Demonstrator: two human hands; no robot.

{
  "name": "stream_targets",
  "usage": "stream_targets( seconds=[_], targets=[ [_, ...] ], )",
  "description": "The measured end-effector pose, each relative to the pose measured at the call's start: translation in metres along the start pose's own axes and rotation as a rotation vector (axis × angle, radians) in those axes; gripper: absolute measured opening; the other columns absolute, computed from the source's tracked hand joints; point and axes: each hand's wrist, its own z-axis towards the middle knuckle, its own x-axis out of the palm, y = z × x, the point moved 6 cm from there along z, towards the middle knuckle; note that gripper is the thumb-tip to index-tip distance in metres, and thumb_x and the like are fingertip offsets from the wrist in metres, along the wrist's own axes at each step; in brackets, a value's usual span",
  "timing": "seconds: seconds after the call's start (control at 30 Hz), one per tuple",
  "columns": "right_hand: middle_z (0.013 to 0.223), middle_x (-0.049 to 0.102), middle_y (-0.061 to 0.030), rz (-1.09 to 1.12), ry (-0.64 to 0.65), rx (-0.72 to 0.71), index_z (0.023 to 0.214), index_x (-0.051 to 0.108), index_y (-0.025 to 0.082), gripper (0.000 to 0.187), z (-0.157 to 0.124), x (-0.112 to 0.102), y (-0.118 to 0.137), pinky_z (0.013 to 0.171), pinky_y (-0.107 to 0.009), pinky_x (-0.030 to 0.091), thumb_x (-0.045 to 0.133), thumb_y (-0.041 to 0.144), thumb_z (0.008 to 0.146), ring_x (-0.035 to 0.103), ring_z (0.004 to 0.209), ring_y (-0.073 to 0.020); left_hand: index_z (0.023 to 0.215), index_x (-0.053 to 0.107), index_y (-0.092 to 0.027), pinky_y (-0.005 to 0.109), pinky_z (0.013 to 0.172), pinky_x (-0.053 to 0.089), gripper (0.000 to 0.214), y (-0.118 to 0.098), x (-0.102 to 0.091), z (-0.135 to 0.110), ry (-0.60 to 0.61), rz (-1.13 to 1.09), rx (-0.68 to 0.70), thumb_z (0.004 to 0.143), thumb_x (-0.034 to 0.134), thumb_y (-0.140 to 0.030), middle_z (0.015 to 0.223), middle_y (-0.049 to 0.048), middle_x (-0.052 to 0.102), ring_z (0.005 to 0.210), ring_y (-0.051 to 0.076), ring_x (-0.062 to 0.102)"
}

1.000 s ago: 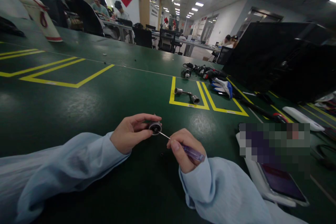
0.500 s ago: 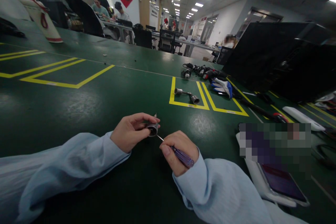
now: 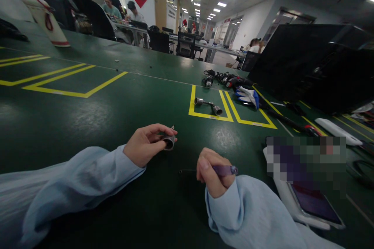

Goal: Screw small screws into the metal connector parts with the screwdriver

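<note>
My left hand [image 3: 143, 144] is closed round a hollow, cup-shaped metal fitting [image 3: 169, 144]. Its open end faces me, and a thin stem sticks up behind the fingertips. To the right, my right hand [image 3: 212, 172] grips a screwdriver [image 3: 224, 170] by its translucent purple handle. The thin shaft points left, dark against the table, with a small dark spot by its tip that I cannot make out. Screwdriver and fitting are apart. A similar metal piece with two cup ends [image 3: 216, 109] lies in a yellow taped box beyond my hands.
On the green table [image 3: 152, 97], cables with metal connectors [image 3: 208, 81] and a blue-and-white glove [image 3: 248, 97] lie at the back right. A phone [image 3: 317, 204] rests on a white object at the right. Black monitors stand behind. A paper cup [image 3: 48, 23] is far left.
My right hand has drawn the screwdriver away from the fitting, to the right and slightly down, turning its shaft nearly level. My left hand has barely moved, still holding the fitting.
</note>
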Motion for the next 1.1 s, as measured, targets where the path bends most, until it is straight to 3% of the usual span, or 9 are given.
stream_targets(
  seconds=[0.4, 0.63, 0.73, 0.87, 1.1],
  targets=[
    [0.04, 0.036, 0.003, -0.068, 0.013, 0.035, 0.041, 0.039, 0.018, 0.044, -0.001, 0.008, -0.015, 0.046, -0.026, 0.03, 0.042, 0.032, 0.083, 0.039, 0.043, -0.0087, 0.07, 0.061, -0.014, 0.037, 0.067, 0.055, 0.016, -0.001, -0.001, 0.001, -0.02, -0.021, -0.041, 0.055, 0.065, -0.011, 0.088, 0.0065, 0.067, 0.083, 0.024, 0.064],
    [0.041, 0.04, 0.0023, -0.001, -0.012, 0.172, 0.042, 0.045, 0.018, 0.044, 0.0, 0.002, -0.017, 0.046, -0.025, 0.034, 0.042, 0.034, 0.084, 0.041, 0.043, -0.0089, 0.077, 0.063, -0.014, 0.04, 0.076, 0.053, 0.021, 0.002, -0.001, 0.002, 0.029, -0.069, -0.034, 0.056, 0.066, -0.01, 0.096, 0.0078, 0.067, 0.088, 0.024, 0.063],
    [0.046, 0.047, 0.0008, 0.078, -0.019, 0.071, 0.048, 0.049, 0.018, 0.037, 0.003, 0.0, -0.007, 0.05, -0.026, 0.038, 0.042, 0.03, 0.083, 0.046, 0.047, -0.0104, 0.083, 0.065, -0.015, 0.04, 0.085, 0.049, 0.028, 0.002, -0.001, 0.001, 0.017, -0.084, -0.024, 0.055, 0.067, -0.009, 0.096, 0.0072, 0.068, 0.09, 0.023, 0.063],
    [0.058, 0.058, -0.0014, 0.01, 0.001, -0.126, 0.063, 0.057, 0.018, 0.02, 0.005, 0.004, 0.003, 0.058, -0.028, 0.042, 0.045, 0.022, 0.078, 0.054, 0.058, -0.0127, 0.084, 0.067, -0.015, 0.039, 0.088, 0.046, 0.031, 0.002, -0.001, 0.001, 0.002, -0.108, -0.026, 0.054, 0.068, -0.009, 0.098, 0.0069, 0.068, 0.091, 0.023, 0.063],
    [0.066, 0.064, -0.0023, -0.138, 0.047, -0.188, 0.072, 0.057, 0.019, 0.012, 0.007, 0.014, 0.001, 0.066, -0.03, 0.045, 0.047, 0.019, 0.079, 0.059, 0.066, -0.0141, 0.087, 0.066, -0.015, 0.039, 0.084, 0.048, 0.033, -0.002, 0.001, 0.0, 0.015, -0.047, -0.033, 0.054, 0.069, -0.012, 0.094, 0.0074, 0.069, 0.087, 0.023, 0.064]
  ],
)
